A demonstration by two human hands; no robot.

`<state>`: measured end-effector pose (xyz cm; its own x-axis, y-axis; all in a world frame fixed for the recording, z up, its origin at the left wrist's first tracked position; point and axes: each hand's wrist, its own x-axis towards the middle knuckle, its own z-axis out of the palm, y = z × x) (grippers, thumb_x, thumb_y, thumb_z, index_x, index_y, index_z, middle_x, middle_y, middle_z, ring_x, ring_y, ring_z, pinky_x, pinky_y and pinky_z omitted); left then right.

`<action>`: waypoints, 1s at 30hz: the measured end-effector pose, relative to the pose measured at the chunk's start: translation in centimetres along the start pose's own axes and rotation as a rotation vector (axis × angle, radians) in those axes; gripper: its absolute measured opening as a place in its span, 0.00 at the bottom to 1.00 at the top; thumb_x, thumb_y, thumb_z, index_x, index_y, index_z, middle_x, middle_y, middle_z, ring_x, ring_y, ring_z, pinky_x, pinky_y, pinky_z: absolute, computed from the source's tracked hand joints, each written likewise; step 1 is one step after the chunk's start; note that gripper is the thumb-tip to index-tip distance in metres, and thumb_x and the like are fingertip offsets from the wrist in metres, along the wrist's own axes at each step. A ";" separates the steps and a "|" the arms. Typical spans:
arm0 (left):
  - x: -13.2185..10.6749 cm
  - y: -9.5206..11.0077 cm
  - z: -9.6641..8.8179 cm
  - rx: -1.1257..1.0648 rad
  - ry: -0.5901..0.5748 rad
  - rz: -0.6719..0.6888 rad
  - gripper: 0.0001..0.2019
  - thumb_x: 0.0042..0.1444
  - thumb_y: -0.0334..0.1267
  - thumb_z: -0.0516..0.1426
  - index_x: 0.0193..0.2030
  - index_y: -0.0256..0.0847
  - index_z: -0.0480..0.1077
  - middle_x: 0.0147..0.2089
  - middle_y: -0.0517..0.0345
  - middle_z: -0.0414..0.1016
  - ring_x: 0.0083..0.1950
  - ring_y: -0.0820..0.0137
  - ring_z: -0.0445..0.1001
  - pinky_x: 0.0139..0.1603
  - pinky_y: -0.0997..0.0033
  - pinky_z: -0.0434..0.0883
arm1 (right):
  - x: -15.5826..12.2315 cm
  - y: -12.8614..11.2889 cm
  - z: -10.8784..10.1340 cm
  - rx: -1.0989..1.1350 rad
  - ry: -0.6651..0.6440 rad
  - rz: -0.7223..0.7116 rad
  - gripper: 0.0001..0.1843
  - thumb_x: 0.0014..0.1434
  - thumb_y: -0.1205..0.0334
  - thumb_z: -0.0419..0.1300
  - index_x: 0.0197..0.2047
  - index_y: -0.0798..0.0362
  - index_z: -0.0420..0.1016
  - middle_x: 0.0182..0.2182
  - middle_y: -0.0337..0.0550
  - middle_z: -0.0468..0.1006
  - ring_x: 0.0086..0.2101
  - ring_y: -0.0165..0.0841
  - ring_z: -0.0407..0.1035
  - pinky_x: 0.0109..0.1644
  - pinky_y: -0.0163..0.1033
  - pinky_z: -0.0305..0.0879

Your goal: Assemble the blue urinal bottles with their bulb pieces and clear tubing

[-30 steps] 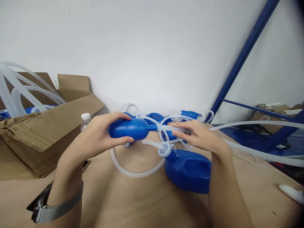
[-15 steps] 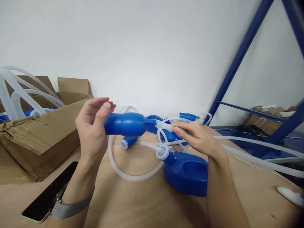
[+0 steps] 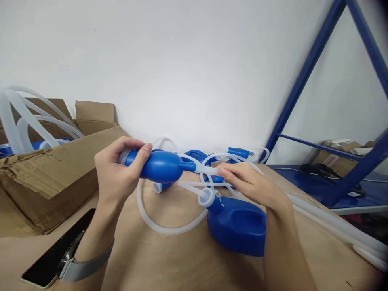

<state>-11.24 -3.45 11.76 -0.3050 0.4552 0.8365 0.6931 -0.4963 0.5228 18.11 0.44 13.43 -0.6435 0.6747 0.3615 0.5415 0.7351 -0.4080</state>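
My left hand (image 3: 119, 171) is wrapped around a blue plastic funnel-shaped piece (image 3: 163, 166), held level above the table. Its narrow neck points right and meets the end of a translucent white tube (image 3: 207, 169). My right hand (image 3: 251, 182) pinches that tube between thumb and fingers, a short way from the joint. How far the neck sits in the tube I cannot tell. Below my right hand lies a blue jug-like bottle (image 3: 236, 226) with a handle recess and a white-rimmed mouth (image 3: 206, 196). A tube end lies against that mouth.
A cardboard box (image 3: 69, 161) with tubes and blue parts stands at left. Before it lies a phone (image 3: 57, 250). Behind my hands are coiled tubes and another blue funnel piece (image 3: 239, 152). A blue metal frame (image 3: 303, 85) rises at right, near a white object (image 3: 370, 256).
My left hand, earlier with fingers raised beside the blue piece, has closed around it. The piece now sits slightly lower and farther left. My right hand still pinches the tube.
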 end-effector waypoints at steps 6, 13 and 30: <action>-0.4 0.8 -0.5 0.044 0.084 0.170 0.07 0.60 0.45 0.63 0.33 0.48 0.75 0.32 0.63 0.79 0.36 0.63 0.79 0.39 0.58 0.75 | -0.3 0.1 0.0 0.043 -0.029 -0.051 0.29 0.74 0.41 0.46 0.27 0.51 0.64 0.21 0.34 0.60 0.24 0.29 0.56 0.31 0.37 0.52; -0.7 0.7 -1.2 0.013 0.035 0.397 0.04 0.58 0.37 0.62 0.34 0.50 0.72 0.36 0.61 0.80 0.39 0.62 0.80 0.40 0.54 0.78 | -0.5 0.2 -0.1 0.255 -0.119 -0.005 0.33 0.73 0.38 0.45 0.27 0.52 0.70 0.19 0.34 0.60 0.22 0.28 0.55 0.28 0.37 0.53; -0.3 0.2 -0.5 0.036 -0.005 0.126 0.11 0.60 0.49 0.61 0.31 0.48 0.70 0.34 0.61 0.79 0.38 0.62 0.79 0.43 0.55 0.79 | 1.7 -1.7 3.6 -0.215 0.092 -0.107 0.17 0.76 0.49 0.50 0.49 0.50 0.75 0.33 0.41 0.81 0.32 0.35 0.72 0.35 0.38 0.54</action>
<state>-11.36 -4.01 11.70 -0.2106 0.3947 0.8943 0.7489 -0.5228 0.4071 14.10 0.10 11.74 -0.6567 0.5881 0.4721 0.5820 0.7933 -0.1787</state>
